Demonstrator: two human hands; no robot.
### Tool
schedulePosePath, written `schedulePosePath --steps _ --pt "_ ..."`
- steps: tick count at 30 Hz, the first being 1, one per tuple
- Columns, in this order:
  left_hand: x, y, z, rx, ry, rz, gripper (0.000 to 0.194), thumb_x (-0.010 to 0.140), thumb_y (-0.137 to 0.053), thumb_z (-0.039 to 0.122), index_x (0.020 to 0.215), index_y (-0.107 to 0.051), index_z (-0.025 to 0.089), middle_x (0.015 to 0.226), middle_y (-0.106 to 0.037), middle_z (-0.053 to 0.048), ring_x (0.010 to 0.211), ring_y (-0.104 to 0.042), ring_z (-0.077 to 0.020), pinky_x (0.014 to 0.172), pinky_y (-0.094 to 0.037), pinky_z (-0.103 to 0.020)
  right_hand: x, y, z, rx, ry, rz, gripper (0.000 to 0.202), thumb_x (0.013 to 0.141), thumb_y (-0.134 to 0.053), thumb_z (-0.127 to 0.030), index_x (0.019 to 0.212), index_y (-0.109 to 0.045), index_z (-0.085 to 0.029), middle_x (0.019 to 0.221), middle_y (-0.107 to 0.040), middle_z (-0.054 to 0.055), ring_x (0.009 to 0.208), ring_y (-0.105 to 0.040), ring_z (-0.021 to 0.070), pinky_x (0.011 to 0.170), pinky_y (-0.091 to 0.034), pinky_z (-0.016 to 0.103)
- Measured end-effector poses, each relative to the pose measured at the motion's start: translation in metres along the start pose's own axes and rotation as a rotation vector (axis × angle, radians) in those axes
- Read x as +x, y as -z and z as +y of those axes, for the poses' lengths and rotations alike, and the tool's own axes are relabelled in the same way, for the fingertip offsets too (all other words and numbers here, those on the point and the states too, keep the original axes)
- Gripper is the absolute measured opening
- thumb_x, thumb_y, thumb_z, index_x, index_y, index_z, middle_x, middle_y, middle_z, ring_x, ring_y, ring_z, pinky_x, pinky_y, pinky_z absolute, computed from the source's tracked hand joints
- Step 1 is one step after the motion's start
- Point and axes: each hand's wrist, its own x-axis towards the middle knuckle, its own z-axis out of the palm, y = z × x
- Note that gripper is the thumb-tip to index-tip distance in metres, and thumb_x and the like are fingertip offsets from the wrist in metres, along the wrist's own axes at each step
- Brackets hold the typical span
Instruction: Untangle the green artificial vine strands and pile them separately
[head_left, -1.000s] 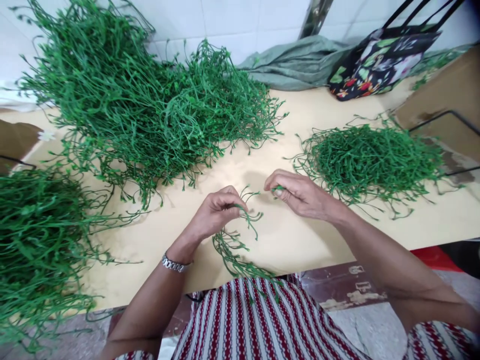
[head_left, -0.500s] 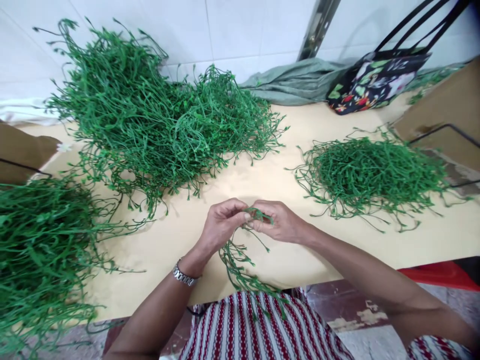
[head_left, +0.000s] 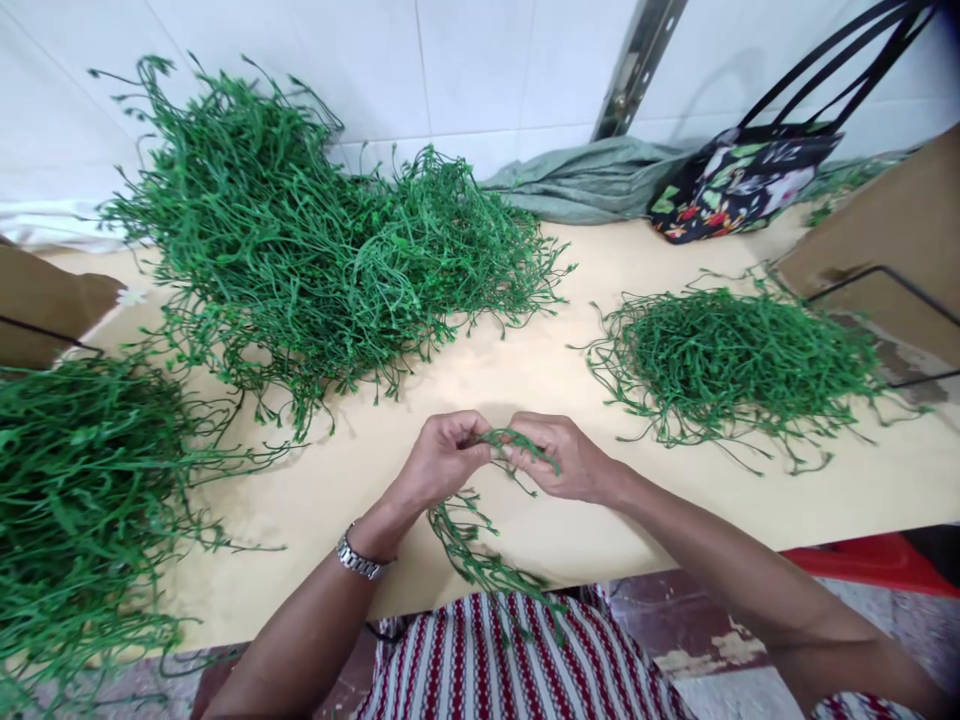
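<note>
Close together over the table's near middle, both of my hands are closed on thin green stems (head_left: 495,437) with small bud-like tips. My left hand (head_left: 448,458), with a metal watch on its wrist, pinches them between thumb and fingers. Opposite it, my right hand (head_left: 564,458) grips the same stems, and a few tips lie across its fingers. Below the left hand a loose bunch of green stems (head_left: 472,550) hangs down over the table edge onto the striped shirt. Whether this bunch joins the pinched stems is hidden by the fingers.
A large heap of green stems (head_left: 300,250) lies at the back left, another pile (head_left: 75,480) at the left edge, and a smaller pile (head_left: 750,350) at the right. A flowered bag (head_left: 742,185) and green cloth (head_left: 592,180) are by the wall. Cardboard (head_left: 892,240) stands at right.
My hands have drawn slightly apart and sit a little lower in view, with the held stems stretched between them. The view has also shifted slightly.
</note>
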Motion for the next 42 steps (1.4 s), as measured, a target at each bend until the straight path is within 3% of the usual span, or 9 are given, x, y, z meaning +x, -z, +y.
schedulePosePath --steps 4,8,11,17,25,30,34,39,42 --pt "-0.002 0.003 0.003 0.097 0.021 -0.094 0.013 0.064 -0.06 0.017 0.057 -0.051 0.011 0.047 -0.035 0.007 0.045 -0.028 -0.0041 0.044 -0.019 -0.018 0.004 0.008 -0.001 0.04 -0.014 -0.165 0.018 0.08 -0.042 -0.016 0.062 -0.039 -0.016 0.057 -0.035 -0.004 0.05 -0.032 0.0068 0.047 -0.025 0.019" --pt "-0.002 0.007 0.002 0.069 0.021 -0.233 0.015 0.066 -0.06 0.021 0.06 -0.051 0.011 0.051 -0.039 0.005 0.048 -0.033 -0.0055 0.046 -0.023 -0.019 0.008 0.013 0.001 0.138 -0.05 -0.303 0.024 0.084 -0.04 -0.024 0.061 -0.039 -0.016 0.055 -0.034 -0.005 0.048 -0.032 0.0053 0.046 -0.023 0.018" --pt "-0.002 0.008 0.0 0.013 0.0 -0.266 0.016 0.068 -0.061 0.024 0.063 -0.051 0.012 0.054 -0.042 0.004 0.052 -0.037 -0.0066 0.049 -0.027 -0.019 0.008 0.012 0.004 0.238 -0.073 -0.369 0.027 0.086 -0.042 -0.032 0.065 -0.044 -0.014 0.056 -0.038 -0.005 0.049 -0.034 0.0049 0.046 -0.025 0.017" --pt "0.0 0.006 -0.001 0.034 -0.031 -0.327 0.016 0.07 -0.059 0.024 0.063 -0.052 0.012 0.055 -0.04 0.005 0.052 -0.033 -0.006 0.048 -0.025 -0.019 0.003 0.006 0.013 0.397 -0.135 -0.327 0.031 0.083 -0.051 -0.037 0.063 -0.047 -0.013 0.053 -0.032 -0.007 0.047 -0.027 0.0035 0.043 -0.022 0.015" --pt "-0.007 0.005 0.004 0.127 -0.035 -0.428 0.011 0.071 -0.051 0.013 0.06 -0.052 0.012 0.051 -0.034 0.007 0.047 -0.027 -0.0048 0.045 -0.022 -0.018 0.006 0.009 0.011 0.35 -0.009 -0.408 0.024 0.08 -0.05 -0.025 0.059 -0.047 -0.012 0.05 -0.03 -0.007 0.044 -0.024 0.0025 0.041 -0.019 0.015" --pt "-0.011 0.004 0.007 0.071 0.005 -0.488 0.011 0.069 -0.05 0.011 0.059 -0.054 0.012 0.048 -0.03 0.007 0.043 -0.023 -0.0039 0.042 -0.018 -0.019 0.008 0.011 0.008 0.389 0.003 -0.493 0.021 0.076 -0.048 -0.019 0.056 -0.045 -0.013 0.047 -0.028 -0.008 0.042 -0.023 0.0019 0.04 -0.019 0.015" --pt "-0.009 0.005 0.005 -0.02 0.035 -0.491 0.011 0.067 -0.054 0.014 0.057 -0.055 0.013 0.046 -0.032 0.007 0.041 -0.022 -0.0037 0.04 -0.015 -0.02 0.01 0.012 0.006 0.417 0.019 -0.475 0.023 0.076 -0.049 -0.017 0.054 -0.044 -0.013 0.046 -0.027 -0.009 0.041 -0.022 0.0013 0.04 -0.019 0.014" --pt "-0.008 0.01 0.002 -0.089 0.079 -0.517 0.008 0.064 -0.061 0.018 0.06 -0.061 0.012 0.043 -0.037 0.005 0.041 -0.025 -0.0047 0.041 -0.016 -0.021 0.006 0.006 0.003 0.618 -0.056 -0.471 0.026 0.078 -0.052 -0.021 0.055 -0.044 -0.013 0.044 -0.033 -0.007 0.039 -0.026 0.0016 0.039 -0.021 0.015" --pt "-0.01 0.012 0.003 -0.137 0.069 -0.539 0.009 0.064 -0.063 0.019 0.06 -0.064 0.011 0.045 -0.046 0.002 0.041 -0.032 -0.0057 0.042 -0.021 -0.022 0.0 0.001 0.004 0.896 -0.17 -0.448 0.032 0.08 -0.052 -0.029 0.054 -0.041 -0.015 0.045 -0.033 -0.007 0.038 -0.028 0.0029 0.038 -0.023 0.017"
